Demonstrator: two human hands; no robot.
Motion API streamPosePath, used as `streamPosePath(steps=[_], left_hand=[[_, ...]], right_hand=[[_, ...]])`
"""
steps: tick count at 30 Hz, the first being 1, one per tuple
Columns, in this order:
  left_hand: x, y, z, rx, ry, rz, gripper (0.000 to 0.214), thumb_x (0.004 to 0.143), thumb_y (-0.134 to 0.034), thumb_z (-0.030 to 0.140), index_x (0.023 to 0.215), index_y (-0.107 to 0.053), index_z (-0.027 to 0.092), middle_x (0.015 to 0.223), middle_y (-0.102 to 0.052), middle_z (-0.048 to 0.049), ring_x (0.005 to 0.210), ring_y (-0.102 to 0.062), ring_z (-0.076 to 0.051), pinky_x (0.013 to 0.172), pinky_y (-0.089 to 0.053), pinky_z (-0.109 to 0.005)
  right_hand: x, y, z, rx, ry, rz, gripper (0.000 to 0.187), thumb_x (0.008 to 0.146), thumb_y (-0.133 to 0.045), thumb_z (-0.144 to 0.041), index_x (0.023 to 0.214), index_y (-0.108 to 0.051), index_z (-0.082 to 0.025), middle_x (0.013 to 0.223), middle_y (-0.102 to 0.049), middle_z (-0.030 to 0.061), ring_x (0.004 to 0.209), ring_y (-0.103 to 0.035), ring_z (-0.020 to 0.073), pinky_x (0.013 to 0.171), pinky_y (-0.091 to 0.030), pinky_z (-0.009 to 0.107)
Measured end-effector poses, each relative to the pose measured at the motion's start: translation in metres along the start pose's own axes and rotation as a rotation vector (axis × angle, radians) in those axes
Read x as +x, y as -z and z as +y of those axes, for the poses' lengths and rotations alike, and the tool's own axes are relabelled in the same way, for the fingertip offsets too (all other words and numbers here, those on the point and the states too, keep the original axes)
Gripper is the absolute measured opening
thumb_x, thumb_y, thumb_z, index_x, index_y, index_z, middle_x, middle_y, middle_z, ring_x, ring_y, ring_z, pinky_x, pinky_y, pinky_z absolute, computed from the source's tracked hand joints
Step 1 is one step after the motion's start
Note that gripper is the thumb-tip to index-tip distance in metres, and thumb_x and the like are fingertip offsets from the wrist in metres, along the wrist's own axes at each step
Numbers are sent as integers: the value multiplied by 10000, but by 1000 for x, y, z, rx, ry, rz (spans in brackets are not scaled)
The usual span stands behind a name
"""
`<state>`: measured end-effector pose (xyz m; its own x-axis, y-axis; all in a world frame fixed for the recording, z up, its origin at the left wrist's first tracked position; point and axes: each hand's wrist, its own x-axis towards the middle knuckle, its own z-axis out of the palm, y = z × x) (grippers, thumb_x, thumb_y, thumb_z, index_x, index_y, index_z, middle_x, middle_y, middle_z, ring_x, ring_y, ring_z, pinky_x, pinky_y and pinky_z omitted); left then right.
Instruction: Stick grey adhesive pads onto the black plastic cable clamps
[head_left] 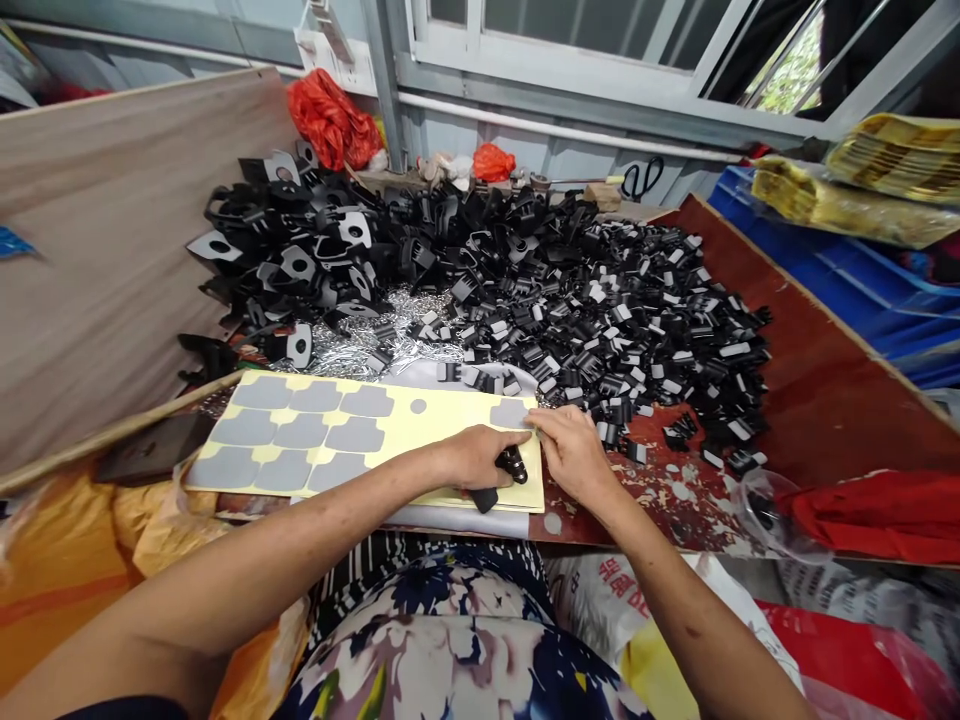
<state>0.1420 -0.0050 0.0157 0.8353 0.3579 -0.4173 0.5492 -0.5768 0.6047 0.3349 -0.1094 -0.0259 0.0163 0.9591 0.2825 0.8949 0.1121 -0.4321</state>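
A pale yellow backing sheet (442,412) with rows of grey stickers (304,433) lies in front of me at the table's front edge. My left hand (480,458) rests over its right part, the fingers curled round a black plastic clip (486,498) with a shiny metal bit. Its index finger points at the sheet's right end. There my right hand (574,450) pinches at the edge of a single grey sticker (510,411). Whether the sticker's edge is lifted is too small to tell. The fingers of both hands nearly touch.
Behind the sheet are heaps of larger black plastic parts (330,240), small black clips (622,310) and silver metal pins (420,330). Wooden boards (142,230) wall the table on both sides. A clear plastic cup (776,515) and red cloth (885,515) lie at right; scissors (643,178) stand behind.
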Motion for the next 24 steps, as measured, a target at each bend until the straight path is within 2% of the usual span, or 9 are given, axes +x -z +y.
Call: streamPosePath(steps=[4, 6, 9, 11, 13, 16, 19, 22, 24], left_hand=[[3, -1, -1, 50, -27, -3, 703, 807, -685, 256, 1500, -607, 163, 1123, -772, -129, 986, -717, -304, 852, -519, -343], [4, -3, -3, 64, -33, -2, 596, 796, -685, 244, 1384, -681, 149, 1094, -772, -135, 972, -714, -308, 827, -518, -343], [5, -6, -5, 25, -58, 21, 576, 779, -681, 223, 1353, -688, 170, 1094, -767, -124, 946, -708, -292, 793, -512, -331], [5, -7, -5, -7, -45, 33, 618, 778, -688, 243, 1392, -667, 181, 1072, -762, -120, 911, -705, -289, 775, -511, -334], [4, -6, -4, -38, -21, 22, 665, 786, -689, 272, 1443, -635, 187, 999, -754, -107, 850, -700, -284, 760, -513, -343], [1, -4, -4, -109, -8, 1, 748, 782, -703, 272, 1514, -570, 199, 979, -730, -94, 846, -688, -281, 781, -527, -363], [-9, -2, -11, -448, 57, -27, 723, 780, -694, 230, 1490, -559, 226, 1053, -689, -102, 812, -667, -245, 716, -543, -357], [-29, -2, -27, -989, 68, 88, 603, 794, -680, 200, 1385, -578, 262, 1054, -650, -92, 752, -627, -197, 589, -515, -296], [-45, -4, -37, -1279, 13, 286, 623, 778, -739, 185, 1366, -560, 288, 1052, -648, -83, 778, -613, -189, 581, -510, -272]], right_hand=[[1, 1, -14, 322, -94, -63, 341, 948, -552, -137, 1162, -793, -248, 1332, -746, 93, 1163, -701, 280, 990, -563, 477], [7, 1, -21, 596, -245, -133, 301, 923, -615, -197, 1158, -795, -250, 1119, -793, 81, 871, -738, 227, 756, -606, 378], [24, 10, -35, 1049, -521, -227, 352, 861, -729, -291, 1207, -767, -238, 777, -737, 7, 465, -488, 99, 446, -410, 232], [36, 25, -45, 1311, -598, -250, 400, 812, -785, -318, 1201, -755, -229, 908, -781, 29, 436, -366, 48, 410, -332, 201], [46, 43, -57, 1478, -557, -262, 412, 801, -800, -339, 1196, -746, -235, 1202, -783, 83, 469, -365, 33, 430, -375, 199], [50, 63, -67, 1483, -386, -183, 427, 834, -796, -394, 1230, -721, -254, 1376, -724, 96, 707, -617, 106, 675, -575, 265], [45, 63, -59, 1215, -270, 107, 416, 784, -861, -356, 1160, -711, -260, 1155, -776, 52, 994, -695, 190, 916, -588, 347], [33, 51, -43, 936, -274, 400, 358, 748, -882, -279, 1052, -693, -253, 908, -724, -3, 869, -673, 166, 864, -577, 323], [23, 44, -38, 898, -296, 447, 321, 764, -860, -259, 1035, -687, -249, 878, -701, -9, 809, -654, 152, 797, -572, 300]])
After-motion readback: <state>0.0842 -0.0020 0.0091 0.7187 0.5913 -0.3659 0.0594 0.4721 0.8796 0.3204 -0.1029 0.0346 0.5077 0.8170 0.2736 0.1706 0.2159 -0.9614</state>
